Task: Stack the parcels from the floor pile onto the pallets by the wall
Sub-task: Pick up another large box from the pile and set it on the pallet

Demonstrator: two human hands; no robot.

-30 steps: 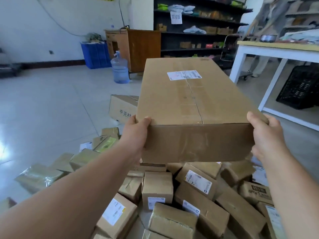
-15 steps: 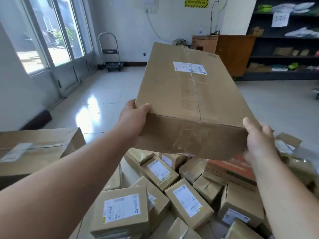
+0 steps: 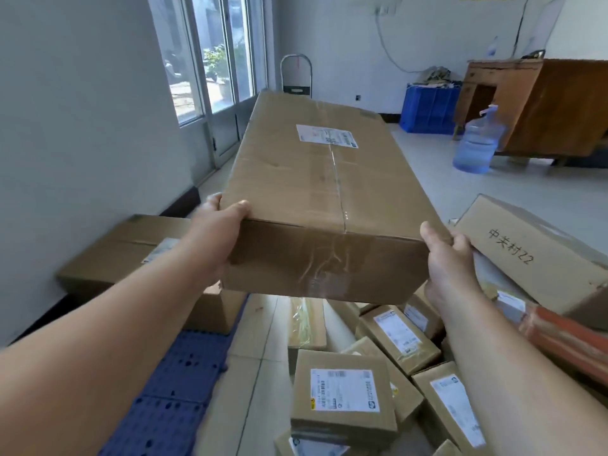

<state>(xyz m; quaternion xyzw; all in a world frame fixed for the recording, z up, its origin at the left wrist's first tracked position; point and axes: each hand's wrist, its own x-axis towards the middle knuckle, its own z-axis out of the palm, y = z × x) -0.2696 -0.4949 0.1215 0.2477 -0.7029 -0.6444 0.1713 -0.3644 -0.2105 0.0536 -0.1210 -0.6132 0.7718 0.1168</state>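
Observation:
I carry a long flat cardboard box point(image 3: 316, 192) with a white label on top, held level at chest height. My left hand point(image 3: 218, 228) grips its near left corner, thumb on top. My right hand point(image 3: 449, 258) grips the near right corner the same way. Below the box lies the floor pile of small taped parcels point(image 3: 345, 390). A blue plastic pallet point(image 3: 177, 383) lies on the floor at lower left by the wall. A large brown box point(image 3: 131, 251) sits on its far end, partly hidden by my left arm.
A big carton with black writing point(image 3: 533, 248) and an orange-red box point(image 3: 566, 337) lie at right. Further off stand a water jug point(image 3: 477, 146), a blue crate point(image 3: 431, 108), a wooden desk point(image 3: 539, 103) and a hand truck point(image 3: 296, 74). A glass door point(image 3: 210, 60) is at left.
My view and the long box have swung left, from the shelves and white table towards the wall with the blue pallet. Both hands keep their grip on the box corners.

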